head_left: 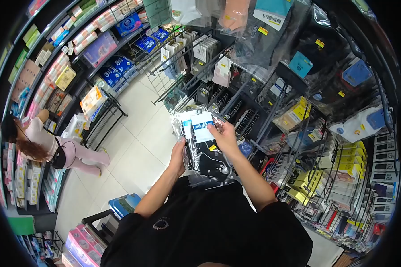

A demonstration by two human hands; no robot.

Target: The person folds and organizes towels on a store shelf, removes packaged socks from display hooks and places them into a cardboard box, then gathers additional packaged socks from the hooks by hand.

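Clear plastic packages of black goods are held in front of my chest, with blue and white labels and a small yellow price sticker. My left hand grips their left edge. On the right side, my right hand holds them, its thumb over the white label. How many packages are stacked cannot be made out.
Hanging racks of bagged goods stand ahead and to the right. Shelves of packaged goods curve along the left, where another person stands. A pink package is at the lower left, above the tiled floor.
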